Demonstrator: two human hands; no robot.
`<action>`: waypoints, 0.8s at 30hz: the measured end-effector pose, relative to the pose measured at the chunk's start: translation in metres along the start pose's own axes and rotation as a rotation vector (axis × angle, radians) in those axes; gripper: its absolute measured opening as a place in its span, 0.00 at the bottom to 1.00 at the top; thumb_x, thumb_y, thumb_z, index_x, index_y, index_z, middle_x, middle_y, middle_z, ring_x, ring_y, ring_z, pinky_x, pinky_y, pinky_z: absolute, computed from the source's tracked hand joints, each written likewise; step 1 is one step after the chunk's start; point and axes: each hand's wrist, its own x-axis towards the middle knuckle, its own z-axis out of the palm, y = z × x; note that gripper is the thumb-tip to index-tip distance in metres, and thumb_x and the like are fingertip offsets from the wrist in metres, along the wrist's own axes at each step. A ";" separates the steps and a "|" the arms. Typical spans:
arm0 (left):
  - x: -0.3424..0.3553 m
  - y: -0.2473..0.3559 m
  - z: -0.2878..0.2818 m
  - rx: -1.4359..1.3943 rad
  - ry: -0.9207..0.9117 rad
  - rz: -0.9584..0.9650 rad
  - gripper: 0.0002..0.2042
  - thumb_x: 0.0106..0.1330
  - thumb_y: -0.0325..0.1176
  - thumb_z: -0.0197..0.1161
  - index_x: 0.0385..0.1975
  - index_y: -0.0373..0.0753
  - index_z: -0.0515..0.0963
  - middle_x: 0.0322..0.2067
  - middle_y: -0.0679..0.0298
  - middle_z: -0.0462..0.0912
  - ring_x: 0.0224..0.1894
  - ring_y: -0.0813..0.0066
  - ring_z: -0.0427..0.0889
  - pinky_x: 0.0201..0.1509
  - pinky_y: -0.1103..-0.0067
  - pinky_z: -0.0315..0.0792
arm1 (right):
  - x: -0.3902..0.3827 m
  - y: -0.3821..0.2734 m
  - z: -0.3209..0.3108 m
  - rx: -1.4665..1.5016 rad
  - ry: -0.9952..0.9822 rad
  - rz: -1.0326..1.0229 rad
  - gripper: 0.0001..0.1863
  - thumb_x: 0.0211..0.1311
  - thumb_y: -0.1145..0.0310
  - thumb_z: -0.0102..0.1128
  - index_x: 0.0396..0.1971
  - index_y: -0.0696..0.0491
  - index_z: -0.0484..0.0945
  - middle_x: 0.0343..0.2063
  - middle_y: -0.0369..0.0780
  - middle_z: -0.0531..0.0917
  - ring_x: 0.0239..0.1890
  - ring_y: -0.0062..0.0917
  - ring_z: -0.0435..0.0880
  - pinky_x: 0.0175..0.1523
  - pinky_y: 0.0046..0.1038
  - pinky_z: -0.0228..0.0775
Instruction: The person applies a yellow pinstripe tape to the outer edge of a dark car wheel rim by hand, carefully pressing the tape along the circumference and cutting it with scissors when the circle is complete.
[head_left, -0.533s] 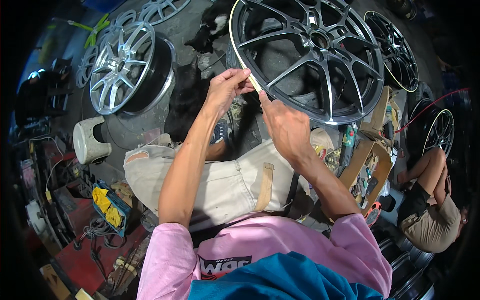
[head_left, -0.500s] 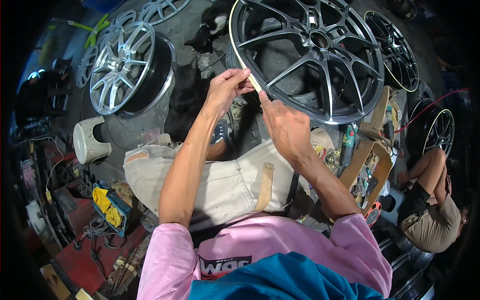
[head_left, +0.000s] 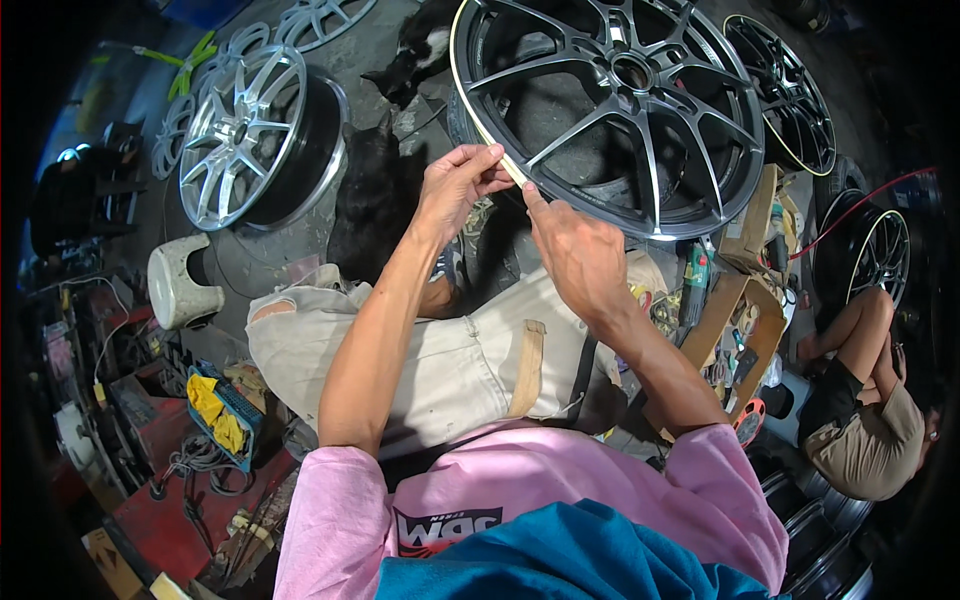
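At the wheel [head_left: 611,74], the left hand [head_left: 457,188] pinches a pale strip [head_left: 512,169]; the right hand [head_left: 581,250], curled, touches it.

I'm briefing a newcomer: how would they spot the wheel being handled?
From the pale trousers, look up to the left hand and right hand, at a pale strip edging the big dark wheel at the top. Unlike the silver wheel to its left and the dark wheels to its right, it has these hands at its edge.

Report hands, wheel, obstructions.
Left hand: pinching pale strip at edge of wheel. Right hand: index fingertip on strip. Black cat close left, no visible obstruction.
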 end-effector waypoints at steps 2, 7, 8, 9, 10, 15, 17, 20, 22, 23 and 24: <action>-0.002 -0.003 0.001 -0.012 -0.008 -0.001 0.10 0.70 0.34 0.72 0.41 0.34 0.82 0.36 0.59 0.87 0.38 0.72 0.88 0.49 0.75 0.84 | -0.001 0.002 0.000 -0.002 -0.003 -0.004 0.27 0.65 0.68 0.67 0.65 0.51 0.77 0.29 0.39 0.82 0.27 0.33 0.86 0.32 0.35 0.78; -0.008 -0.008 0.006 0.000 -0.017 -0.012 0.11 0.71 0.36 0.71 0.43 0.35 0.82 0.38 0.61 0.87 0.40 0.73 0.86 0.53 0.74 0.82 | -0.008 0.008 0.001 -0.010 0.003 -0.014 0.26 0.66 0.68 0.66 0.64 0.52 0.77 0.28 0.38 0.82 0.27 0.31 0.86 0.32 0.34 0.78; -0.009 -0.009 0.007 -0.007 -0.011 -0.012 0.10 0.71 0.35 0.71 0.43 0.35 0.82 0.38 0.61 0.87 0.41 0.73 0.86 0.53 0.73 0.82 | -0.009 0.008 -0.001 -0.012 0.001 -0.018 0.26 0.66 0.69 0.66 0.64 0.52 0.77 0.28 0.38 0.81 0.27 0.31 0.86 0.32 0.34 0.77; -0.009 -0.009 0.008 -0.015 -0.004 -0.011 0.10 0.71 0.35 0.71 0.43 0.35 0.82 0.38 0.61 0.87 0.41 0.73 0.86 0.53 0.73 0.83 | -0.010 0.009 -0.002 -0.014 -0.001 -0.023 0.26 0.66 0.69 0.66 0.64 0.52 0.77 0.28 0.38 0.81 0.27 0.30 0.86 0.32 0.34 0.77; -0.010 -0.011 0.010 -0.015 -0.007 -0.011 0.10 0.71 0.35 0.71 0.43 0.35 0.82 0.38 0.61 0.87 0.41 0.73 0.86 0.53 0.73 0.83 | -0.011 0.009 -0.003 -0.016 0.000 -0.021 0.26 0.66 0.69 0.66 0.64 0.52 0.77 0.28 0.38 0.81 0.27 0.30 0.86 0.32 0.34 0.77; -0.014 -0.017 0.014 -0.053 0.028 0.053 0.12 0.70 0.34 0.72 0.43 0.32 0.81 0.37 0.59 0.87 0.39 0.72 0.88 0.50 0.74 0.85 | -0.017 0.014 -0.006 -0.008 -0.013 -0.028 0.28 0.65 0.69 0.67 0.65 0.52 0.77 0.28 0.38 0.81 0.27 0.30 0.85 0.32 0.33 0.78; -0.017 -0.019 0.017 -0.055 0.031 0.058 0.12 0.70 0.34 0.72 0.43 0.32 0.81 0.37 0.59 0.87 0.38 0.72 0.87 0.51 0.74 0.85 | -0.020 0.017 -0.006 -0.015 -0.016 -0.033 0.28 0.65 0.69 0.67 0.66 0.52 0.76 0.28 0.38 0.81 0.27 0.30 0.85 0.31 0.33 0.78; -0.018 -0.020 0.020 -0.062 0.041 0.071 0.12 0.70 0.34 0.72 0.44 0.32 0.81 0.37 0.59 0.87 0.38 0.72 0.87 0.51 0.74 0.85 | -0.022 0.018 -0.010 -0.026 -0.029 -0.038 0.29 0.65 0.68 0.67 0.67 0.51 0.76 0.27 0.38 0.81 0.26 0.30 0.85 0.30 0.34 0.78; -0.018 -0.021 0.020 -0.066 0.045 0.078 0.13 0.70 0.34 0.72 0.44 0.31 0.81 0.37 0.59 0.87 0.39 0.72 0.87 0.51 0.74 0.85 | -0.024 0.020 -0.011 -0.032 -0.036 -0.035 0.29 0.66 0.67 0.67 0.67 0.50 0.75 0.27 0.38 0.81 0.26 0.30 0.85 0.30 0.34 0.78; -0.018 -0.021 0.020 -0.062 0.039 0.078 0.13 0.70 0.34 0.72 0.44 0.31 0.80 0.37 0.59 0.87 0.39 0.72 0.88 0.51 0.75 0.85 | -0.025 0.021 -0.010 -0.040 -0.034 -0.044 0.29 0.66 0.67 0.67 0.67 0.49 0.75 0.27 0.38 0.81 0.26 0.30 0.85 0.30 0.34 0.78; -0.018 -0.022 0.020 -0.059 0.033 0.078 0.13 0.70 0.34 0.72 0.44 0.31 0.80 0.38 0.58 0.87 0.39 0.72 0.88 0.50 0.75 0.85 | -0.025 0.022 -0.009 -0.047 -0.031 -0.052 0.28 0.66 0.66 0.66 0.67 0.49 0.75 0.27 0.38 0.80 0.26 0.30 0.85 0.29 0.34 0.78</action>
